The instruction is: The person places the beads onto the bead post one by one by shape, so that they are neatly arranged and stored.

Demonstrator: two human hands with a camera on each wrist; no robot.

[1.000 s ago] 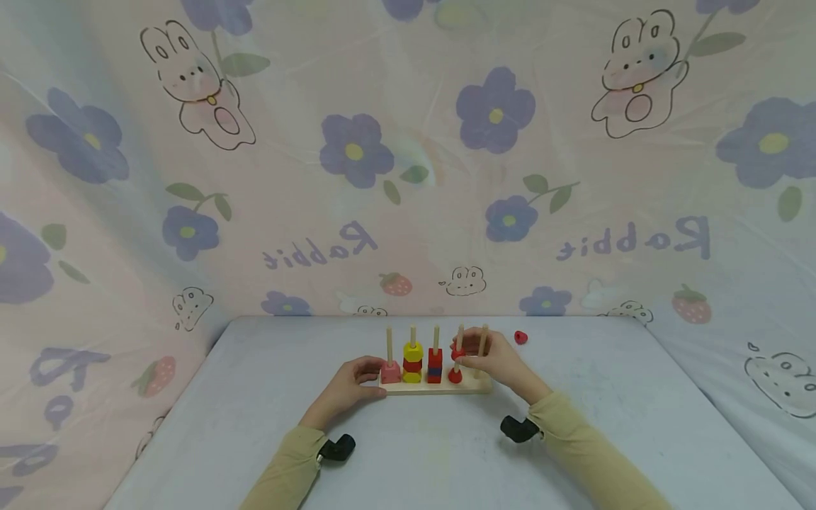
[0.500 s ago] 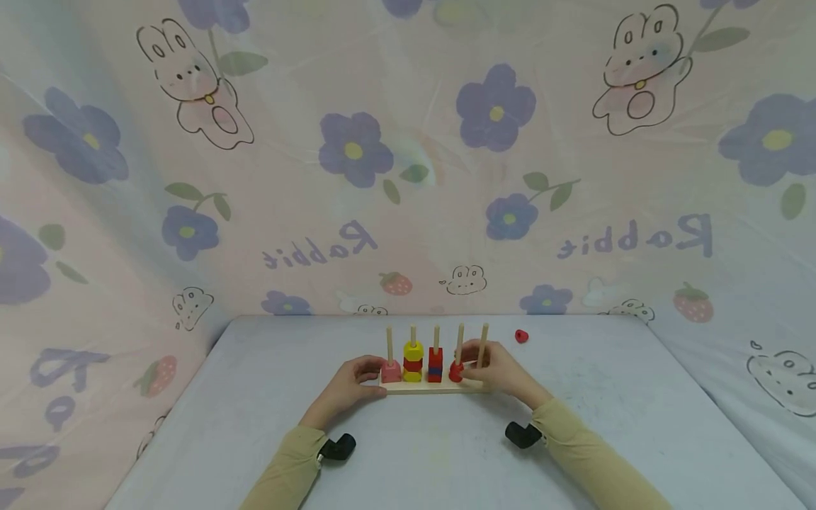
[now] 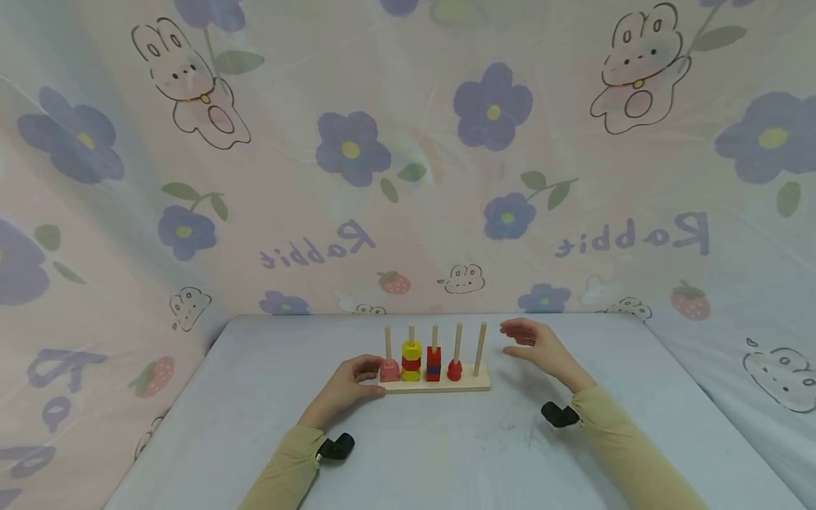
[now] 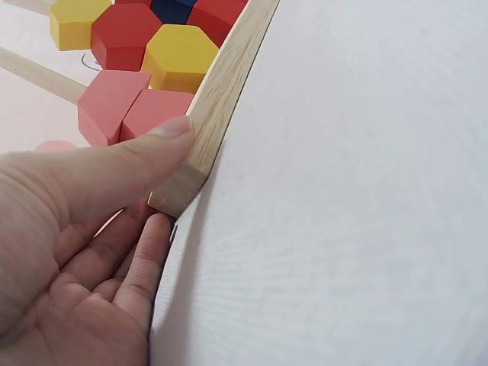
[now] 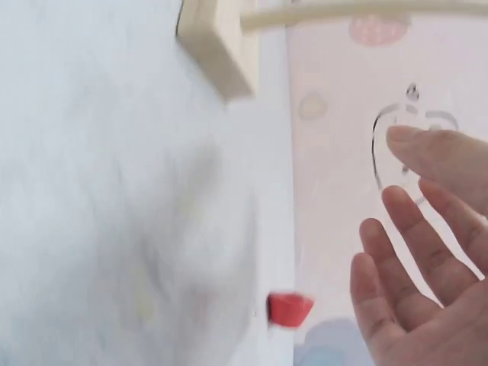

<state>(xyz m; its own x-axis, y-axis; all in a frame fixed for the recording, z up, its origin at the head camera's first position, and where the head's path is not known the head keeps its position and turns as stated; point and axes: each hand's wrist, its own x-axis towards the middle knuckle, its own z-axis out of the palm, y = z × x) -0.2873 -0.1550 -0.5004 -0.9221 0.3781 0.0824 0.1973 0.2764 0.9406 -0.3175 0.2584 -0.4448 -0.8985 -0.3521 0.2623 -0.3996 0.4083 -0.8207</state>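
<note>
A wooden peg stand [image 3: 440, 387] with a row of upright pegs sits on the table in the head view. My left hand [image 3: 346, 382] holds its left end, the thumb against the front edge of the base [image 4: 229, 84]. Beside those fingers are pink blocks [image 3: 389, 372] on the first peg. Then come yellow and red blocks [image 3: 411, 361], a red-and-blue stack [image 3: 433, 365] and red pieces [image 3: 455, 370]. The rightmost peg [image 3: 481, 348] is bare. Right of the stand, my right hand [image 3: 542, 350] hovers with fingers apart, holding nothing. Near it lies a small red piece [image 5: 290, 309], hidden in the head view.
The white table [image 3: 433, 453] reaches back to a curtain [image 3: 408, 212] printed with flowers and rabbits. A black wrist camera [image 3: 336, 446] is on the left sleeve, and another black camera [image 3: 559, 414] is on the right one.
My right hand has lowered a red piece down the fourth peg, let it go, and moved right, off the stand towards the loose red piece. The left hand stays at the stand's left end.
</note>
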